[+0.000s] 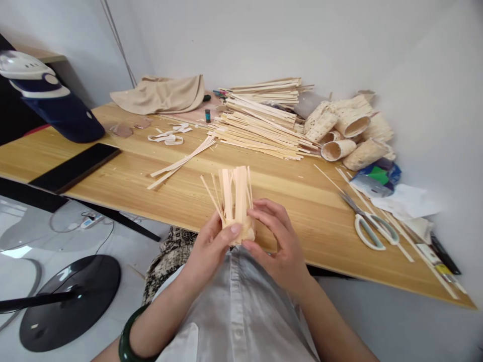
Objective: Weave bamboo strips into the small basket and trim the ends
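Both hands close around a small half-woven basket point(237, 211) — the left hand point(209, 249) pinches its base with the thumb, the right hand point(277, 241) cups its other side, loose strips standing up between them. Beyond lie a strip pile point(260, 125) and finished baskets point(347, 133); scissors point(372, 229) lie to the right.

A wooden desk in a white corner

The long light-wood desk point(113, 171) stands against plain white walls point(264, 35) that meet at the right. The floor point(22, 226) is pale and glossy, with a round black stand base point(71, 301) on it.
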A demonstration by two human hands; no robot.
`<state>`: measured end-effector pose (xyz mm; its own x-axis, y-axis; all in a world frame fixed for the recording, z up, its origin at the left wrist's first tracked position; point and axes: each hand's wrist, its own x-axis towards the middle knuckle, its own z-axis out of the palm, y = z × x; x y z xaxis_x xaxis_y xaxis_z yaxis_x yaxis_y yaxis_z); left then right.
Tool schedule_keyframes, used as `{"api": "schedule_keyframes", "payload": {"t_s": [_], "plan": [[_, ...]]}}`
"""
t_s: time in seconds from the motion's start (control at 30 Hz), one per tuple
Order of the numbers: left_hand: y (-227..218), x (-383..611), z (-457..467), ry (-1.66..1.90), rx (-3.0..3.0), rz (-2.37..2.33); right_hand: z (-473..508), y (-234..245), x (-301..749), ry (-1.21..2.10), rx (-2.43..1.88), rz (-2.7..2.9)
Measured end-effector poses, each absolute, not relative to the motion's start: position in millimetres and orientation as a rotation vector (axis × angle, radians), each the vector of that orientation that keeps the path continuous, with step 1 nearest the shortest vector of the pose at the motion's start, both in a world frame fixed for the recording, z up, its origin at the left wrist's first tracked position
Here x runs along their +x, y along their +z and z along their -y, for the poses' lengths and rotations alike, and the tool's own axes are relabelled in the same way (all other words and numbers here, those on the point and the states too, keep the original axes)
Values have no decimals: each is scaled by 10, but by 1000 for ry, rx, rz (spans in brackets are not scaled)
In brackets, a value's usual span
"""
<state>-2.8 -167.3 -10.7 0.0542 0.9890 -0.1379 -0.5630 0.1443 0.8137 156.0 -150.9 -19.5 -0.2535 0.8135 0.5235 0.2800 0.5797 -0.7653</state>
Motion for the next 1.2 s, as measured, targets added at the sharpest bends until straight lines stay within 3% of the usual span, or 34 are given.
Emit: {"api": "schedule_keyframes", "payload": {"t_s": [0.2, 0.4, 1.2], "plan": [[-178, -70, 1712, 1499, 769, -854, 1472, -323, 1560, 934, -863, 1580], [-191, -61, 1716, 1530, 835, -922, 1441, -360, 1627, 855, -844, 1746], [-225, -128, 1669, 1528, 834, -859, 1396, -436, 1602, 1052, -792, 1489]]}}
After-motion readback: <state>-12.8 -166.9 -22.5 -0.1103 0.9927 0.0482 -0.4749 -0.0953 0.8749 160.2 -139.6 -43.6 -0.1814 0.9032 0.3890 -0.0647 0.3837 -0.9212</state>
